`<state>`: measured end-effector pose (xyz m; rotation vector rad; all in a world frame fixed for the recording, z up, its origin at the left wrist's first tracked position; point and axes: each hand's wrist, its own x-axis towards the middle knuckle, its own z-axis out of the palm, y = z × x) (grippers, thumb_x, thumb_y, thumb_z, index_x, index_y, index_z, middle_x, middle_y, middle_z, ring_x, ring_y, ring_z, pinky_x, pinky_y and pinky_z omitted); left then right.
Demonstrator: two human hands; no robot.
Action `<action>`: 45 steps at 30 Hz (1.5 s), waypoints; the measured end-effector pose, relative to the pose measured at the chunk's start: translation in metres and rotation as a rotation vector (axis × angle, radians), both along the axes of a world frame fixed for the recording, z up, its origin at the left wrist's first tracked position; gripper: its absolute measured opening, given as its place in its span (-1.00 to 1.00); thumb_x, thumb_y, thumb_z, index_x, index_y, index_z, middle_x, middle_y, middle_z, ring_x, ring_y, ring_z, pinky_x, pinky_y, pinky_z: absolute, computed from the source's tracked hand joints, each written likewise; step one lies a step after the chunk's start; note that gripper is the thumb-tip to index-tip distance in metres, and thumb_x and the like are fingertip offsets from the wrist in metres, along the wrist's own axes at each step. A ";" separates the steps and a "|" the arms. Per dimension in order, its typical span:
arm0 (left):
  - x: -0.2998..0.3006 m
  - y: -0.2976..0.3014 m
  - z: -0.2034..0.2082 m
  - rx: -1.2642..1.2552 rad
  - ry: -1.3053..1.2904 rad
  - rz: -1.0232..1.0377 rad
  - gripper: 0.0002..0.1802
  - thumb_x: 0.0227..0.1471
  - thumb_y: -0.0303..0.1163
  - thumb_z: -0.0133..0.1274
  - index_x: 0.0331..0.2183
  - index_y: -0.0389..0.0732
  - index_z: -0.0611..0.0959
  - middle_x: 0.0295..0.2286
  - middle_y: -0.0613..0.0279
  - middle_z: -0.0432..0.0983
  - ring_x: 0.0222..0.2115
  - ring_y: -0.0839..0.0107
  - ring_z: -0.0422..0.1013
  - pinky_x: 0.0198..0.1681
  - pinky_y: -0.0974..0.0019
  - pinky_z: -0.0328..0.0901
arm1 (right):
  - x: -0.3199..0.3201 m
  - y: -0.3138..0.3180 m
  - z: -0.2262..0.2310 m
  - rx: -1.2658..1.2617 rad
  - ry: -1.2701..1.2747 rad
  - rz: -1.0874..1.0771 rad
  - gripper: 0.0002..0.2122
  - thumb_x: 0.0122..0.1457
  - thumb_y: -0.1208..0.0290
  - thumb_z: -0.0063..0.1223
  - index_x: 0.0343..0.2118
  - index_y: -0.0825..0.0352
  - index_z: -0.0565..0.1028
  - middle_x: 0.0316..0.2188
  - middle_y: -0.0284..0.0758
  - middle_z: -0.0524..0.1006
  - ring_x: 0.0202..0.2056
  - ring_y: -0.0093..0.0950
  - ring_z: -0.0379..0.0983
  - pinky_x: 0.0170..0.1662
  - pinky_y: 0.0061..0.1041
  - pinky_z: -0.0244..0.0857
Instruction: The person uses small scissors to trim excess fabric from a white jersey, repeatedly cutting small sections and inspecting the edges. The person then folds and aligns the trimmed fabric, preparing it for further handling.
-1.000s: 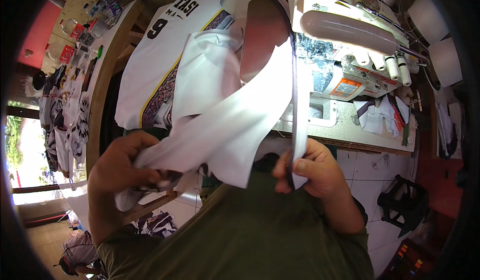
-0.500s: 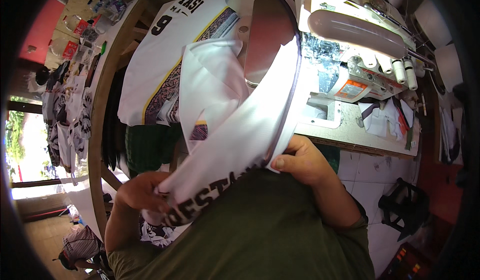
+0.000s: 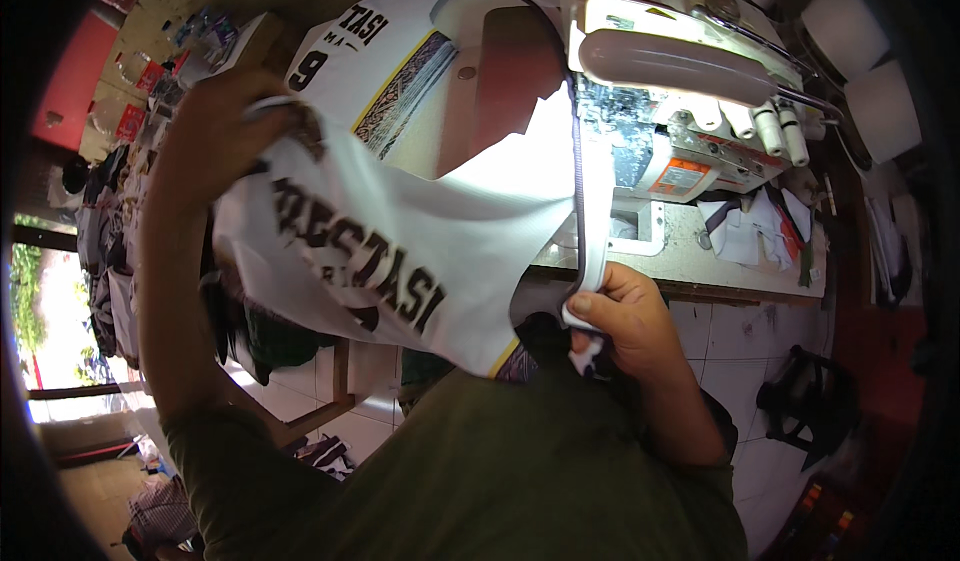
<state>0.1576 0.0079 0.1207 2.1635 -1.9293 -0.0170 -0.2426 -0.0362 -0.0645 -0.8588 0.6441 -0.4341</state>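
A white sports jersey [image 3: 420, 251] with dark printed lettering and a yellow-edged hem is stretched between both hands in front of me. My left hand [image 3: 225, 126] is raised at the upper left and grips one end of the fabric. My right hand [image 3: 625, 311] sits lower, near the table edge, pinching the jersey's grey-trimmed edge [image 3: 585, 201] between thumb and fingers. Behind it stands a white sewing machine [image 3: 680, 81] with its lamp lit. Another white jersey [image 3: 370, 61] with a patterned side panel lies on the table to the left of the machine.
The sewing table [image 3: 700, 261] carries fabric scraps [image 3: 750, 231] on its right part. Large thread cones [image 3: 870, 71] stand at the far right. A wooden bench edge [image 3: 330, 401] and tiled floor [image 3: 760, 331] lie below. Clothes [image 3: 110, 251] hang at the far left.
My left hand has risen from waist level to the upper left, pulling the jersey open so its lettering faces me. My right hand stayed low near the table edge.
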 end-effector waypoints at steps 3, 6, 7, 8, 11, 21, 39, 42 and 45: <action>-0.047 -0.039 -0.049 -0.121 -0.067 -0.224 -0.66 0.06 -0.44 0.23 -0.08 -0.26 0.66 0.00 0.07 0.57 0.01 0.13 0.50 0.10 0.21 0.37 | 0.012 0.007 -0.012 -0.106 0.015 -0.130 -0.87 0.24 0.54 0.20 -0.19 0.44 0.58 -0.35 -0.32 0.60 -0.34 -0.62 0.51 -0.24 -0.61 0.40; -0.093 -0.045 -0.089 -0.247 0.116 -0.513 -0.66 0.06 -0.55 0.14 -0.07 -0.25 0.67 0.01 0.03 0.58 0.11 0.12 0.45 0.24 0.12 0.29 | 0.034 0.010 -0.007 -0.292 -0.010 -0.170 -0.86 0.25 0.53 0.20 -0.17 0.43 0.58 -0.32 -0.32 0.61 -0.32 -0.60 0.53 -0.20 -0.58 0.43; -0.106 -0.049 -0.097 -0.272 0.104 -0.592 -0.67 0.05 -0.53 0.13 -0.08 -0.25 0.67 -0.01 0.02 0.59 0.13 0.09 0.43 0.25 0.09 0.27 | 0.039 0.010 -0.002 -0.203 -0.041 -0.116 -0.86 0.25 0.52 0.20 -0.18 0.44 0.58 -0.32 -0.31 0.61 -0.32 -0.60 0.54 -0.21 -0.57 0.44; -0.116 -0.050 -0.103 -0.289 0.110 -0.601 -0.68 0.03 -0.50 0.16 -0.10 -0.26 0.67 -0.03 -0.01 0.59 0.12 0.02 0.42 0.23 0.03 0.27 | 0.042 0.009 0.003 -0.097 -0.060 -0.069 -0.86 0.25 0.51 0.21 -0.18 0.44 0.59 -0.32 -0.30 0.61 -0.32 -0.60 0.54 -0.22 -0.57 0.45; -0.132 -0.056 -0.109 -0.321 0.106 -0.578 -0.67 0.01 -0.47 0.20 -0.12 -0.24 0.68 -0.06 -0.03 0.59 0.10 -0.04 0.42 0.22 -0.01 0.26 | 0.032 0.004 0.017 0.000 0.003 -0.004 -0.87 0.25 0.50 0.21 -0.21 0.45 0.58 -0.38 -0.29 0.62 -0.37 -0.58 0.55 -0.28 -0.56 0.46; -0.147 -0.045 -0.116 -0.467 0.038 -0.618 -0.57 -0.07 -0.40 0.31 -0.09 -0.15 0.64 -0.05 0.08 0.53 0.06 0.03 0.43 0.21 -0.12 0.25 | -0.003 0.010 0.035 -1.346 0.579 -0.305 -0.89 0.08 0.47 0.33 -0.37 0.35 0.62 -0.06 -0.11 0.60 -0.11 -0.32 0.52 -0.04 -0.34 0.35; -0.174 -0.036 -0.124 -0.648 0.042 -0.774 -0.68 -0.12 -0.51 0.26 -0.22 -0.25 0.67 -0.18 0.03 0.63 -0.13 0.10 0.58 -0.01 0.01 0.44 | -0.005 0.029 0.051 0.030 -0.110 0.087 -0.81 0.41 0.33 0.05 -0.17 0.36 0.57 -0.38 -0.46 0.57 -0.40 -0.71 0.44 -0.33 -0.66 0.32; -0.176 -0.031 -0.125 -0.614 0.104 -0.716 -0.69 -0.11 -0.54 0.28 -0.22 -0.25 0.68 -0.19 0.02 0.65 -0.14 0.08 0.59 0.00 0.04 0.45 | -0.001 0.023 0.047 -0.285 -0.089 -0.011 -0.83 0.38 0.34 0.10 -0.18 0.35 0.56 -0.34 -0.44 0.57 -0.35 -0.69 0.45 -0.27 -0.66 0.33; -0.172 -0.028 -0.127 -0.589 0.339 -0.606 -0.69 -0.09 -0.59 0.29 -0.20 -0.26 0.69 -0.21 0.00 0.67 -0.17 0.08 0.62 -0.02 0.12 0.47 | 0.014 0.007 0.032 -0.930 0.140 -0.414 -0.82 0.32 0.38 0.18 -0.17 0.38 0.51 -0.32 -0.39 0.56 -0.25 -0.64 0.47 -0.18 -0.64 0.35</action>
